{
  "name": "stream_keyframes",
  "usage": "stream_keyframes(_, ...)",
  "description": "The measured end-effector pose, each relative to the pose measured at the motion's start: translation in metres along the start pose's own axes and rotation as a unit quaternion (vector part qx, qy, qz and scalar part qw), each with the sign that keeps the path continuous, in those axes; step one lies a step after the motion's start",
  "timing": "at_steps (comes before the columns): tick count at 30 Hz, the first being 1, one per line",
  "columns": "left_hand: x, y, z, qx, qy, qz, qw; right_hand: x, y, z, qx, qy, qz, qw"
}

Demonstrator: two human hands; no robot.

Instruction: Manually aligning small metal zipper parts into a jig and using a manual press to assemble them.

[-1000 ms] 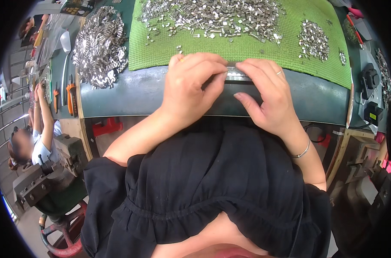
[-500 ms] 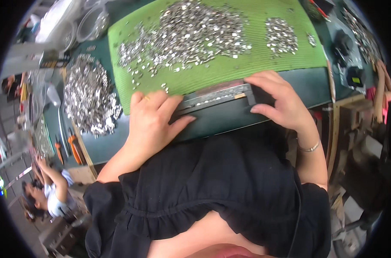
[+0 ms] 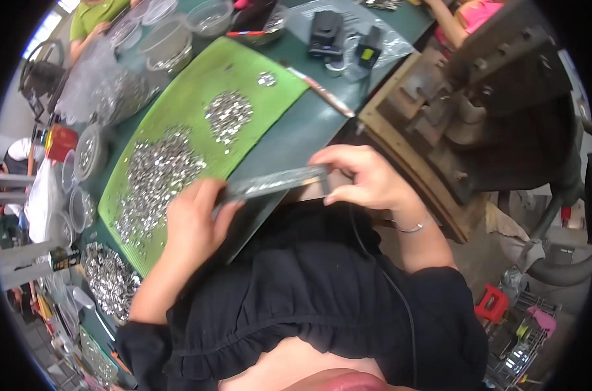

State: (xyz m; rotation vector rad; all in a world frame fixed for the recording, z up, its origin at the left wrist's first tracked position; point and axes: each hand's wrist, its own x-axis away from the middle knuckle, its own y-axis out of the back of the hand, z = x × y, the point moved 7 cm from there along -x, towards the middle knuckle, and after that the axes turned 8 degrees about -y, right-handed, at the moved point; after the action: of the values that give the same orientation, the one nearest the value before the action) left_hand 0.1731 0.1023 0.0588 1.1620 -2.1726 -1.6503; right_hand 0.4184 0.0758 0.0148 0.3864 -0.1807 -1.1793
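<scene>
A long, narrow grey bar-shaped metal holder with small shiny pieces along it is held level between my two hands, off the table. My left hand closes round its left end, thumb on the near side. At the other end my right hand grips it between thumb and fingers. Beyond it, a green ribbed mat carries a large spread of small shiny metal pieces, a smaller round pile and a tiny cluster. Another heap of metal pieces lies off the mat's left end.
A dark, heavy machine on a wooden-edged stand is close on my right. Along the mat's far side stand clear plastic tubs and a plastic bag. A slim stick-like tool and black devices lie at the table's right.
My view and body have turned right, so the mat now lies to the left and the machine is in sight. Both hands have carried the bar off the table toward the right.
</scene>
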Motion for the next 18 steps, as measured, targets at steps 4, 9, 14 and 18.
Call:
stream_keyframes(4,-0.146,-0.054,-0.059,0.078,-0.145,0.009,0.986,0.095,0.091,-0.01,-0.036,-0.093,-0.218,0.971)
stream_keyframes(9,-0.271,-0.136,-0.113,0.155,-0.294,0.042,0.942,0.162,0.139,-0.05,-0.087,-0.127,-0.443,0.883)
stream_keyframes(14,-0.298,-0.158,-0.108,0.162,-0.243,0.024,0.956,0.15,0.134,-0.054,-0.026,-0.169,-0.524,0.835)
stream_keyframes(18,-0.249,-0.165,-0.129,0.227,-0.228,-0.102,0.941,0.137,0.13,-0.039,0.222,-0.22,-0.57,0.76)
